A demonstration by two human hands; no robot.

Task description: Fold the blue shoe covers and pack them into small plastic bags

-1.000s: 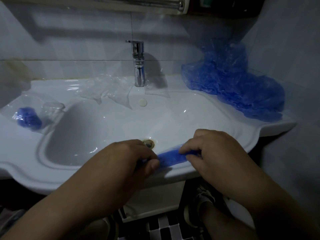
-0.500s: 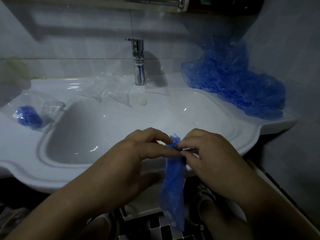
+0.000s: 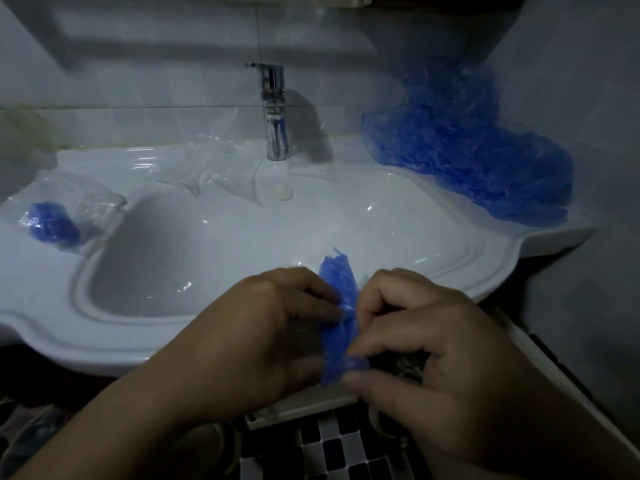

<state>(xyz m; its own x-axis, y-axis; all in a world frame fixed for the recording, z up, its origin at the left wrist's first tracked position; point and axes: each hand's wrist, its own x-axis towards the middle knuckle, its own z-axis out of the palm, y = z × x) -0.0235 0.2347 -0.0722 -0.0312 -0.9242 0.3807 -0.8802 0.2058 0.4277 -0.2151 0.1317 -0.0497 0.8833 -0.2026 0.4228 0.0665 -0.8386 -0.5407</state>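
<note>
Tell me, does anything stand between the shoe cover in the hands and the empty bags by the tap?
Nothing visible does. The left hand and right hand pinch the cover over the front rim; only the open basin lies between it and the bags beside the tap.

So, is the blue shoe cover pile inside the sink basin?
No, the pile rests on the rim right of the faucet, outside the basin.
</note>
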